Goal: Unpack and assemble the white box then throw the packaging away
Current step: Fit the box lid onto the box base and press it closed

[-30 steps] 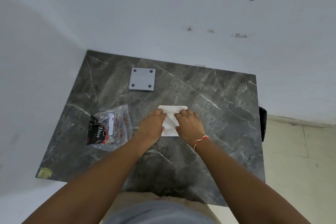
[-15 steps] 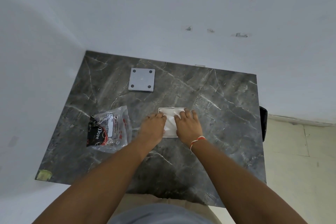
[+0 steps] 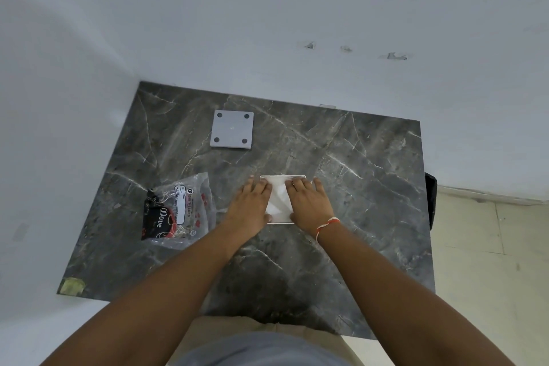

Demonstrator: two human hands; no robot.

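Note:
A flat white box (image 3: 279, 197) lies in the middle of the dark marble table (image 3: 371, 187). Both of my hands press down on it. My left hand (image 3: 251, 205) covers its left side and my right hand (image 3: 309, 202) covers its right side, fingers pointing away from me. Only a strip of the box shows between the hands and at its far edge. The clear plastic packaging (image 3: 178, 211) with a dark printed label lies crumpled on the table, left of my left hand.
A grey square plate (image 3: 232, 129) with a dark hole near each corner lies at the back left of the table. White walls close the table's back and left sides. A tiled floor (image 3: 490, 261) lies to the right, with a dark object (image 3: 430, 199) at the table's right edge.
My hands have flattened from curled to spread palms on the white box. The box now lies flatter under them. The packaging and the grey plate have not moved.

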